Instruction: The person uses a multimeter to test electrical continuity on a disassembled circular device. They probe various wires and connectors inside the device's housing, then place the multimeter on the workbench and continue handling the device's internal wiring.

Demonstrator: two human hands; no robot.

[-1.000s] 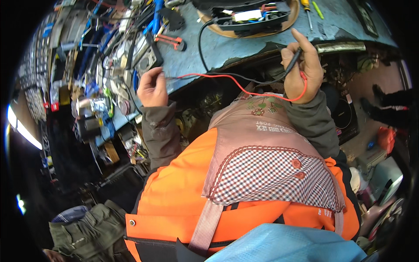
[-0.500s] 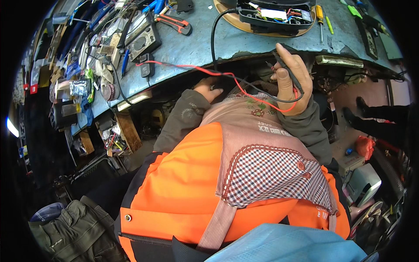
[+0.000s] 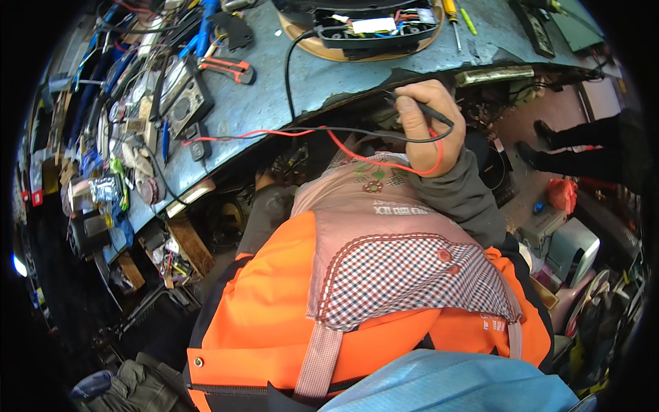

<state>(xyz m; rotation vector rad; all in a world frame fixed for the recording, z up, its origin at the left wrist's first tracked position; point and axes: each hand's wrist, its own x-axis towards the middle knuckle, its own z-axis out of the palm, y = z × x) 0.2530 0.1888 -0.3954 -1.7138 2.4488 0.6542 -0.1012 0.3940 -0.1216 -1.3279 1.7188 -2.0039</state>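
Note:
My right hand (image 3: pixel 439 130) is closed around a black multimeter probe (image 3: pixel 435 115), just off the bench's front edge. Its tip points up and left, past my thumb. A black lead and a red lead (image 3: pixel 341 146) run from this hand leftward to a small black box (image 3: pixel 198 146) at the bench edge. Whether a second probe is in the hand I cannot make out. Only a sliver of my left hand (image 3: pixel 264 180) shows, low beneath the bench edge; its fingers are hidden in shadow. An opened black appliance housing (image 3: pixel 374 42) with coloured wires inside lies beyond my right hand.
A multimeter (image 3: pixel 185 103), an orange-and-black utility knife (image 3: pixel 230 69) and a blue pen (image 3: pixel 165 142) lie on the left, beside heaped tools. A yellow screwdriver (image 3: pixel 451 14) and a green pen (image 3: pixel 468 20) lie right of the housing. Another person's legs (image 3: pixel 583 154) show at right.
My left hand has dropped from my lap into the shadow under the bench. My right hand has tilted, laying the probe flatter and pointing it left. The whole view has shifted.

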